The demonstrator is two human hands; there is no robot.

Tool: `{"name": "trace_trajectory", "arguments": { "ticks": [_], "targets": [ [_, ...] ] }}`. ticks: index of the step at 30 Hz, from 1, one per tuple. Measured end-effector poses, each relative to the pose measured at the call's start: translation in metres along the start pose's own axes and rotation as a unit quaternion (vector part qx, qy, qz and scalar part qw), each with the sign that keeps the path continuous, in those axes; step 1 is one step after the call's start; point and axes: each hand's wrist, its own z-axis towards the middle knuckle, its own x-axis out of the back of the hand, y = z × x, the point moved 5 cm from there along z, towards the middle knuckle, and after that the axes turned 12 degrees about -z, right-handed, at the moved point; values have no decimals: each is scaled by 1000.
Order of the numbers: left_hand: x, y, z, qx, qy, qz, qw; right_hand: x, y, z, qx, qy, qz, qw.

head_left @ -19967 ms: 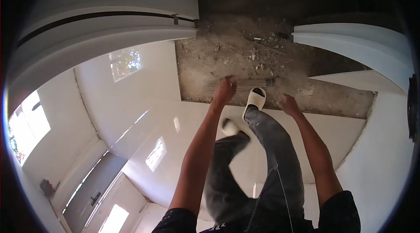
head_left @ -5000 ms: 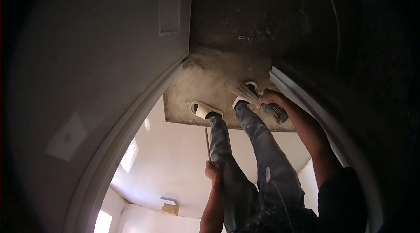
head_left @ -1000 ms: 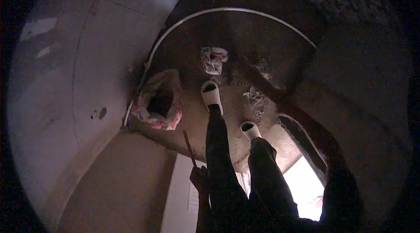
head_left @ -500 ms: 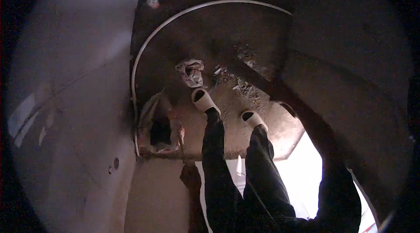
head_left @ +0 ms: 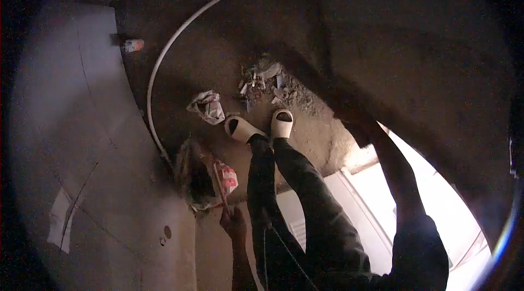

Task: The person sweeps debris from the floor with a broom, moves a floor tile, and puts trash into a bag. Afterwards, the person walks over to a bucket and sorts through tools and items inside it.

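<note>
My left hand is closed around the lower end of a thin reddish stick-like strip. The strip lies along the right side of an open-mouthed sack with a dark inside, and I cannot tell whether it belongs to the sack. A red-and-white part shows beside it. My right hand is stretched forward in deep shadow, its fingers indistinct. From it a long dark shape runs toward a pile of rubble and scraps; whether this is a tool or a shadow is unclear.
A crumpled pale bag lies ahead of my slippered feet. A pale hose curves over the dark floor. Near the left wall lies a small can-like object. Bright light comes from the lower right.
My left hand has come into view, holding the reddish strip by the sack. My view has shifted, and my feet are nearer the rubble and closer together. The right arm remains stretched forward.
</note>
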Motion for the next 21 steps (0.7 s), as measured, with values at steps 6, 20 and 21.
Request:
{"name": "trace_trajectory", "arguments": {
  "ticks": [6,20,21],
  "targets": [
    [-29,34,-9,-73,-47,159,984,9,28,81,8,9,57,998],
    [-63,94,-22,-72,-64,209,973,-86,196,-160,-154,-3,392,907],
    [-59,85,-19,-73,-69,216,971,-95,218,-156,-165,18,419,893]
  ]
}}
